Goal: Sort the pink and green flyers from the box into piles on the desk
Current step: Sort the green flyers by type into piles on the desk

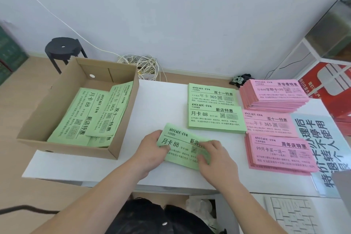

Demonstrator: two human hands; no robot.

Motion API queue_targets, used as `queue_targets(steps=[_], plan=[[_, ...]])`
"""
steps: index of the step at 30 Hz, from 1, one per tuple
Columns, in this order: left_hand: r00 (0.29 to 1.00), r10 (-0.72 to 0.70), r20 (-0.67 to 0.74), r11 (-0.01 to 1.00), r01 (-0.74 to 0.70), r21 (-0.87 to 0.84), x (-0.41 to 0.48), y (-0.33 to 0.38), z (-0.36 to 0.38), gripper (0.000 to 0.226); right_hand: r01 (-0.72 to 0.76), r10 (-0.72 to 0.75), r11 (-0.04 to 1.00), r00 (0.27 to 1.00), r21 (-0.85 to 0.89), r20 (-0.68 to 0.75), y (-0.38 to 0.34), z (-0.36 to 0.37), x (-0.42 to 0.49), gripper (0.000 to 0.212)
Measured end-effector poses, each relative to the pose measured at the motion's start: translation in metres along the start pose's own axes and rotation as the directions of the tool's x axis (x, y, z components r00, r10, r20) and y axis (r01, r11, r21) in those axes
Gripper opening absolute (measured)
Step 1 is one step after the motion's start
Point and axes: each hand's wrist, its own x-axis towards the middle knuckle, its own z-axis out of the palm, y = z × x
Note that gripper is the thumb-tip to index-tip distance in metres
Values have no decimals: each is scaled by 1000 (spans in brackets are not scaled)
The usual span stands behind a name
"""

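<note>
A small stack of green flyers lies on the white desk in front of me. My left hand grips its left end, thumb on top. My right hand holds its right end with curled fingers over the print. The cardboard box at the left holds several more green flyers. To the right lie two green piles and, beyond them, three pink piles, the far one thickest.
A blue printed sign lies at the desk's right edge, a white keyboard at the lower right. A black stool and a tangle of white cables stand behind the desk. Red boxes sit at the far right.
</note>
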Motion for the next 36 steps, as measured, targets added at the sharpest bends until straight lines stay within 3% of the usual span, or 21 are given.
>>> queue_targets(steps=[2,3,5,7,9,13,18,21,24,27,32,36], plan=[[998,60,-25,998,-60,-7,-2,1,-3,29,-89,120,974,983,210,-138,10,0,-1,50],[996,82,-32,996,-82,-20,-2,0,-6,29,-143,193,941,971,306,-138,13,-2,0,60],[992,124,-11,990,-125,-61,-4,-1,-9,30,-268,325,776,946,571,3,15,-7,2,70],[983,181,-1,979,-180,-90,-4,2,-9,30,-278,344,613,937,740,66,16,-16,6,49],[976,214,-29,973,-215,-88,2,7,-8,28,-220,345,621,939,753,-11,20,-28,10,32],[965,246,-93,969,-245,22,17,7,1,22,-115,317,674,937,730,-145,28,-33,13,31],[966,248,-76,964,-238,117,28,-16,23,23,-113,315,754,927,647,-205,34,-16,14,30],[950,276,-147,935,-230,269,28,-24,33,17,-102,299,810,919,577,-258,32,-10,16,26],[881,413,-231,851,-283,443,26,-22,34,13,-87,267,846,923,526,-278,35,-9,18,21],[874,435,-216,857,-328,397,32,-4,29,22,-72,243,867,925,494,-292,46,-19,27,21],[908,341,-244,940,-330,86,53,44,33,44,-115,338,788,902,605,-269,57,-57,55,43],[919,346,-189,937,-332,106,79,67,50,39,-192,378,817,890,543,-254,64,-84,87,37]])
